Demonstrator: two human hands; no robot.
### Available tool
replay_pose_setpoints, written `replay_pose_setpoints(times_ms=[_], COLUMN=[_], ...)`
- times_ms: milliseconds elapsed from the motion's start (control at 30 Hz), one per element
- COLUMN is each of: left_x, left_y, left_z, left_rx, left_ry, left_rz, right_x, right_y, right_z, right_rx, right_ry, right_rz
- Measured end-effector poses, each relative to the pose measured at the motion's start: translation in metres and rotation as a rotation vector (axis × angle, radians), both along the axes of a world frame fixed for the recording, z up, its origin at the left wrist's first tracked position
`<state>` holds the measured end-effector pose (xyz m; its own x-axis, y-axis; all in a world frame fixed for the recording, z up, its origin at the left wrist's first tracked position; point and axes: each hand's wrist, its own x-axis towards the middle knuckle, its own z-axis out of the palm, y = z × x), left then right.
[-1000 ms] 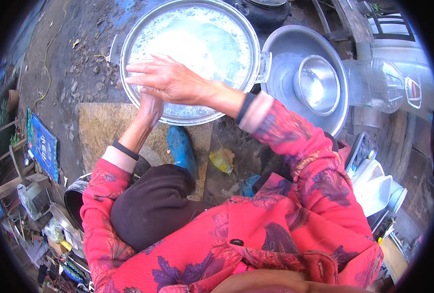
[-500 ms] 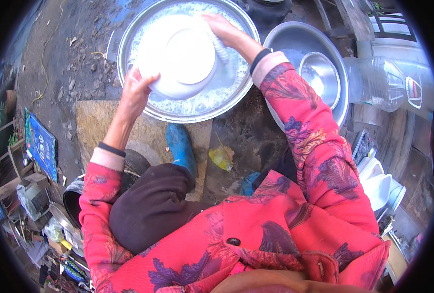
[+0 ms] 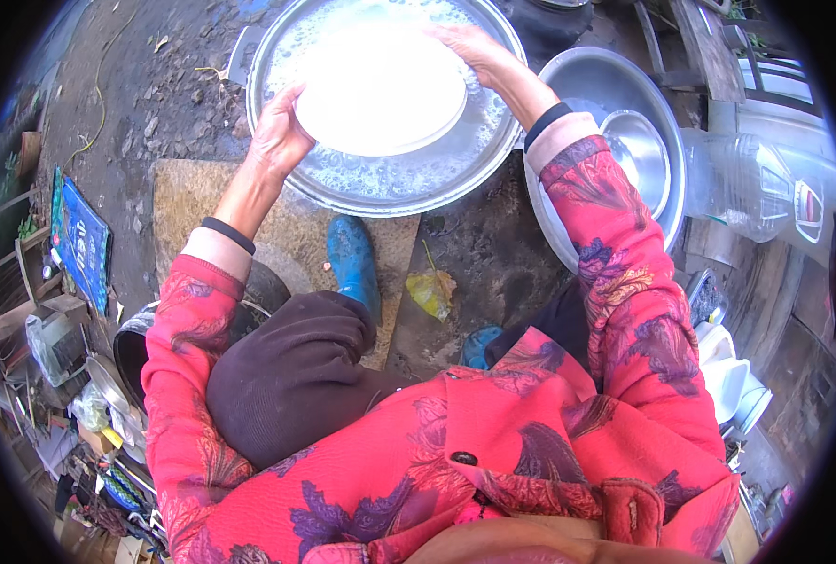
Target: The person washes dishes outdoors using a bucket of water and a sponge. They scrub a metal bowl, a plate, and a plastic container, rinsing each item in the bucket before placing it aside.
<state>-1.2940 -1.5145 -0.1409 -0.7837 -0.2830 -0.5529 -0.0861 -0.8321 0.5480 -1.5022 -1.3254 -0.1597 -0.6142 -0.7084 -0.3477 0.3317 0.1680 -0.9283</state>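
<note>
A round white dish [image 3: 380,89], glaring too brightly to show detail, is held tilted over a wide metal basin [image 3: 371,202] of foamy water. My left hand [image 3: 281,132] grips its left edge, partly hidden behind it. At the far right edge, my right hand [image 3: 479,54] is closed on the dish, its fingertips lost in the glare. Whether the right hand also holds a cloth or scrubber, I cannot tell.
To the right stands a second metal basin [image 3: 678,202] holding a metal bowl [image 3: 645,155]. A large clear plastic bottle [image 3: 751,183] lies beside it. White containers [image 3: 723,371] are stacked lower right. Clutter and a blue printed bag [image 3: 84,249] line the left.
The dish has tipped, so its round base ring no longer shows. Both hands have shifted with it, slightly up and to the right in the view, still holding it.
</note>
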Motion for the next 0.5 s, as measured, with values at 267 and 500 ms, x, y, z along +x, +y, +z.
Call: replay_pose_setpoints(times_ms=[267, 500], left_x=[0.004, 0.010], left_y=[0.009, 0.003], left_z=[-0.004, 0.007], left_rx=[-0.125, 0.293], left_ry=[-0.004, 0.150], left_rz=[-0.268, -0.402], right_x=[0.026, 0.098], right_y=[-0.013, -0.018], right_z=[0.070, 0.101], right_rx=[-0.152, -0.243], right_ry=[0.671, 1.358], right_rz=[0.033, 0.247])
